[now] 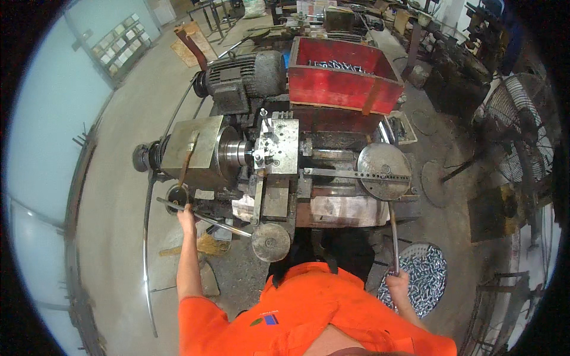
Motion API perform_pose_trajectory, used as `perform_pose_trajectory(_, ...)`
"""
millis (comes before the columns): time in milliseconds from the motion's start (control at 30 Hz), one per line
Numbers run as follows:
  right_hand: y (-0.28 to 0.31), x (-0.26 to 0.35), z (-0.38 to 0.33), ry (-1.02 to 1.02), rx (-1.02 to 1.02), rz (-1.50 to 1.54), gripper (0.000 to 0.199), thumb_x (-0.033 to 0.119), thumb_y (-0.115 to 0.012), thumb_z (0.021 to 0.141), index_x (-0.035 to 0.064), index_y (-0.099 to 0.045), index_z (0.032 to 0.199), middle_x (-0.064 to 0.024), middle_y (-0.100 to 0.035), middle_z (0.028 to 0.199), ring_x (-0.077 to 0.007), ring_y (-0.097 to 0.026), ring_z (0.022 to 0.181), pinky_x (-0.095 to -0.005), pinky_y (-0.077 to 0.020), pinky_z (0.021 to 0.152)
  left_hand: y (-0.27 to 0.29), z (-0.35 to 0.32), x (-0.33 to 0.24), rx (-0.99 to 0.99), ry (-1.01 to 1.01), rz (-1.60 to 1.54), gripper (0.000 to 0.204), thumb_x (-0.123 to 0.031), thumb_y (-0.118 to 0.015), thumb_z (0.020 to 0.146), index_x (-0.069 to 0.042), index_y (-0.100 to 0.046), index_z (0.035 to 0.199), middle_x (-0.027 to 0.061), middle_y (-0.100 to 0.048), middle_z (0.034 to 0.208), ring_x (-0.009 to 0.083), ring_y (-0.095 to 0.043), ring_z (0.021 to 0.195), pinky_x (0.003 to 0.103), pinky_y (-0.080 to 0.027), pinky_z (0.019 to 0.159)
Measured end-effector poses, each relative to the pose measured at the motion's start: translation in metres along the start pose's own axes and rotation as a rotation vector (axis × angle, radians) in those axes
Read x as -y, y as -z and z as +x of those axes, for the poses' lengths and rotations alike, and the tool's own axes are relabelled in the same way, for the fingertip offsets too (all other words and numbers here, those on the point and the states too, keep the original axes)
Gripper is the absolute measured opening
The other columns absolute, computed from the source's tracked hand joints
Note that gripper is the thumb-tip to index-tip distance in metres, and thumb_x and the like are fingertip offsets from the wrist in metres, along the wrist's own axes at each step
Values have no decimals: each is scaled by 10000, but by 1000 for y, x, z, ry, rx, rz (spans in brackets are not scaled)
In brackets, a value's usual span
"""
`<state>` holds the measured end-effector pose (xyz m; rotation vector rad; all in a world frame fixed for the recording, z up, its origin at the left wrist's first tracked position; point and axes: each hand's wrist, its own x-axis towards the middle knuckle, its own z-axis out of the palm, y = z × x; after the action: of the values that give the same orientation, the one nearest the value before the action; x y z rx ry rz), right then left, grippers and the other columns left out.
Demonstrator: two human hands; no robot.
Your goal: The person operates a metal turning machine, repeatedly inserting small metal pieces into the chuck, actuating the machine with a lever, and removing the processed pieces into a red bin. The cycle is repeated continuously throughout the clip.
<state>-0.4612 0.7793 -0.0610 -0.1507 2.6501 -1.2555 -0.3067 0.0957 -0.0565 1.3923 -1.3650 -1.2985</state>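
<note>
I stand over a small grimy metal lathe (261,160). My left hand (186,216) is stretched out to its left end and grips a long thin steel lever (205,218) that slants across the front. My right hand (396,280) is closed around the lower end of a curved steel handle (393,237) that rises to a round grey disc (384,171) on the machine's right side. A chuck (234,151) and a square tool block (279,145) sit at the centre. My orange shirt fills the bottom of the view.
A red metal bin (341,89) with small shiny parts stands behind the lathe, beside a grey electric motor (243,74). A round basket (418,277) of shiny metal pieces sits on the floor by my right hand. A fan (522,127) stands at the right; cluttered benches lie beyond.
</note>
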Motion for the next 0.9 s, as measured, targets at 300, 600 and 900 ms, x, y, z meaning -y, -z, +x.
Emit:
perform_pose_trajectory(300, 128, -78, 145, 98, -223, -1019, 298, 253, -651, 619, 69, -601, 848, -162, -602, 794, -365, -591, 756, -474, -470, 665, 10, 13, 22, 139, -1, -33, 267, -183, -532, 809, -26, -538, 1025, 88, -586, 751, 185, -591, 514, 306, -487, 409)
perform_pose_trajectory(600, 64, 8, 210, 133, -569, -923, 783, 245, -637, 608, 4, -395, 1313, -212, -432, 1312, -353, -378, 1245, -459, -267, 1056, 30, -7, 18, 166, 119, -324, 437, -424, -558, 857, -10, -573, 997, 64, -592, 773, 185, -601, 695, 338, -528, 670)
perform_pose_trajectory(900, -22, -6, 110, 198, -214, -363, 538, 132, -630, 574, -4, -587, 1093, -200, -563, 1163, -362, -538, 1069, -372, -430, 927, 22, -10, 84, 652, -498, 1570, 546, -555, -524, 818, -36, -640, 941, 194, -654, 896, 338, -645, 844, 440, -514, 689)
